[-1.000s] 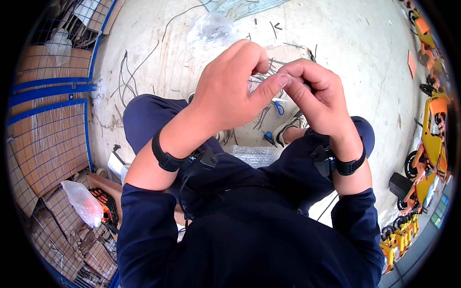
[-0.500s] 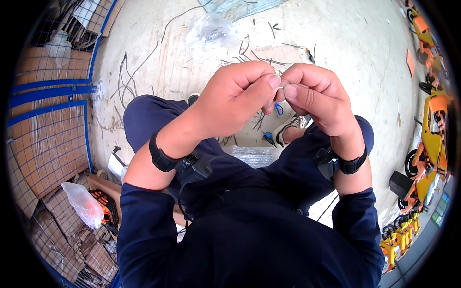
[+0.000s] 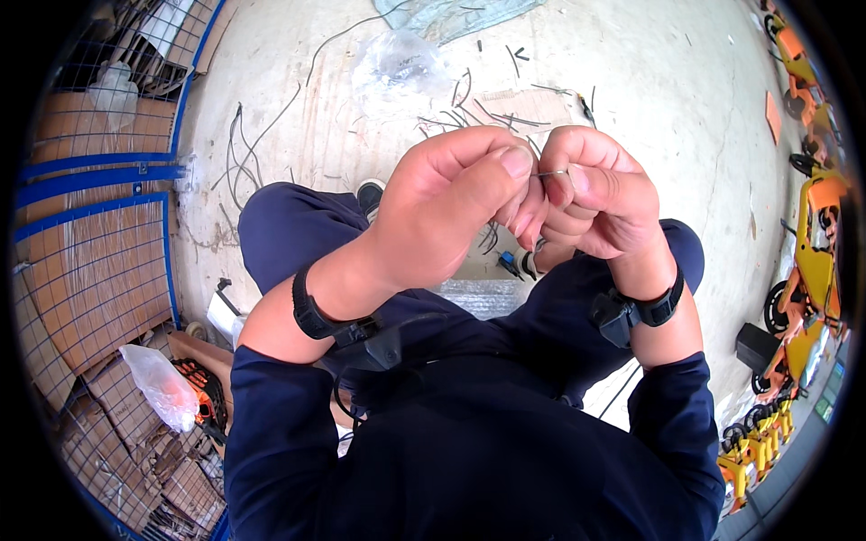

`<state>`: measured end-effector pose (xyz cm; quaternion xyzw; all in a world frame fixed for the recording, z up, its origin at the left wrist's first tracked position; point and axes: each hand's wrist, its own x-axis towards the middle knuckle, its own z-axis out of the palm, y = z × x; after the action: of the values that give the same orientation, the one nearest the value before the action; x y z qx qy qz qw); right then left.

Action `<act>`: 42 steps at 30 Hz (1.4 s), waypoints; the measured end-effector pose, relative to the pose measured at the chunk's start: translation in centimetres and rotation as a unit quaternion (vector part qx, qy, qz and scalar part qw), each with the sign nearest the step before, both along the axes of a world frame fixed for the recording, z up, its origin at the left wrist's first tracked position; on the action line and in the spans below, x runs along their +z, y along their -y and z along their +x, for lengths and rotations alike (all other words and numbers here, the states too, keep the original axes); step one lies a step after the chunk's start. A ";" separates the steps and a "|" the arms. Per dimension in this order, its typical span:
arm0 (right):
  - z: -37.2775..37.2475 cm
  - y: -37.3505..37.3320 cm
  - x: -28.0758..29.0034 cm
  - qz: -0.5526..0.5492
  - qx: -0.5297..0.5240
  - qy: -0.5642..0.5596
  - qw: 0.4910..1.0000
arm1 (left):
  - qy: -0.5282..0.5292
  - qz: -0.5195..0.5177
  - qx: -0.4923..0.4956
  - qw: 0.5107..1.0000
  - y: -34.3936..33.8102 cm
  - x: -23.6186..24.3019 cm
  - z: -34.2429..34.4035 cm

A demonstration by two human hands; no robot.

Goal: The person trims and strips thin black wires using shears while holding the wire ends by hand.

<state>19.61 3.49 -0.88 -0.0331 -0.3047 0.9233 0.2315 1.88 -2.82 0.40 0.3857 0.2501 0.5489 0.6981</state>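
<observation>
My left hand (image 3: 451,198) and my right hand (image 3: 606,191) meet above my bent knees. Between their fingertips runs a short, thin wire (image 3: 553,172), dark toward the left and silvery toward the right. Each hand is closed in a pinch of thumb and forefinger on it. The other fingers are curled beneath, and the ends of the wire are hidden in the grips. On both wrists sits a black strap with a small dark device.
Cut black cables (image 3: 239,162) lie on the concrete floor ahead, beside a clear plastic bag (image 3: 397,72). A blue tool (image 3: 510,263) lies by my shoe. Blue mesh cages (image 3: 95,279) with cardboard stand left; yellow and orange wheeled frames (image 3: 816,243) line the right.
My fingertips have drawn slightly apart, and more of the wire shows between them. The right thumb has shifted a little to the right and down.
</observation>
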 end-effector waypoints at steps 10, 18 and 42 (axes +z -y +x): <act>-0.5 -0.1 0.2 0.103 -0.091 0.137 0.981 | -0.243 0.095 0.055 0.964 -0.9 -1.1 -1.0; 0.0 -0.4 0.7 0.442 -0.169 0.347 0.809 | -0.424 0.152 0.095 0.888 -1.4 -1.9 -1.3; -0.2 0.3 1.3 0.090 -0.052 0.150 0.983 | 0.044 -0.141 -0.111 0.983 -0.7 -0.5 -1.5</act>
<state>19.45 3.23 0.39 -0.1656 -0.4154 0.8636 0.2328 0.41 -2.15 -0.07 0.2845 0.2498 0.4435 0.8124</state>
